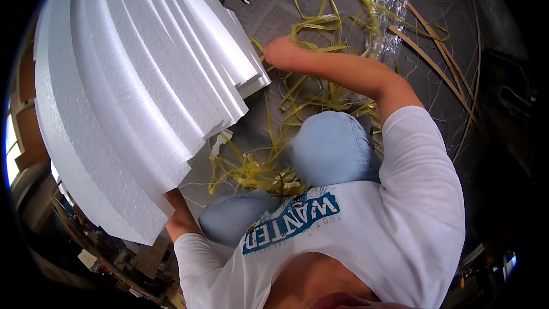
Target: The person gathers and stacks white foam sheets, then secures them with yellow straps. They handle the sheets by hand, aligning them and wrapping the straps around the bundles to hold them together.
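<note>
A large stack of white foam boards (131, 74), their edges stepped unevenly, leans at my left and fills much of the view. My left forearm (182, 217) reaches up behind the stack's near corner, which hides the hand and its fingers. Beyond my knees, my right hand (280, 54) is closed in a fist beside the stack's right edge. A yellow plastic strap (257, 44) runs up to its fingers; whether they grip it cannot be made out.
Tangled yellow strapping (251, 171) lies around my knees and farther off. Crumpled silver foil (392, 0) and long thin tan strips (429, 54) lie on the dark floor (251, 17) at far right. Cluttered brown material (143, 263) stands at lower left.
</note>
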### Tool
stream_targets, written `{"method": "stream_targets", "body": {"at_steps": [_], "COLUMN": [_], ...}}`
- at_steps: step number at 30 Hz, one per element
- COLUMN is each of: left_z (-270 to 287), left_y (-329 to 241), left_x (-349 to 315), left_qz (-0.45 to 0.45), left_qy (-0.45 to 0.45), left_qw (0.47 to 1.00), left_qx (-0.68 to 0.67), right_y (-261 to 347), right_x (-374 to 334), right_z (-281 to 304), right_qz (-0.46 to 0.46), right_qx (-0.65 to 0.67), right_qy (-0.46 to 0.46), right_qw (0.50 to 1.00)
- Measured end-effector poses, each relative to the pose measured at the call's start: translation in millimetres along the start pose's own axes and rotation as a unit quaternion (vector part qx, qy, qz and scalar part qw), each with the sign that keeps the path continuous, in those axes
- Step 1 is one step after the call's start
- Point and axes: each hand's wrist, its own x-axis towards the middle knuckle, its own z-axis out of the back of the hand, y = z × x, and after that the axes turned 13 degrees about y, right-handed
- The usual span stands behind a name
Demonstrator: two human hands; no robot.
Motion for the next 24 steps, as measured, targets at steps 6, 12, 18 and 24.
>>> {"method": "stream_targets", "body": {"at_steps": [6,12,18,24], "left_z": [2,50,114,177], "left_y": [12,45,-8,-39], "left_x": [27,31,-4,-75], "left_qz": [-0.058,-0.076,-0.162,-0.302], "left_qy": [-0.024,-0.131,-0.200,-0.085], "left_qw": [0.997,0.971,0.904,0.929], "left_qx": [0.049,0.185,0.342,0.195], "right_y": [0,-4,-87,-101], "right_x": [-26,-76,-122,-161], "right_z": [24,109,156,192], "right_qz": [0.017,0.014,-0.256,-0.285], "right_qx": [-0.068,-0.042,0.231,0.642], "right_qy": [0.069,0.105,-0.046,-0.076], "right_qw": [0.995,0.994,0.938,0.708]}}
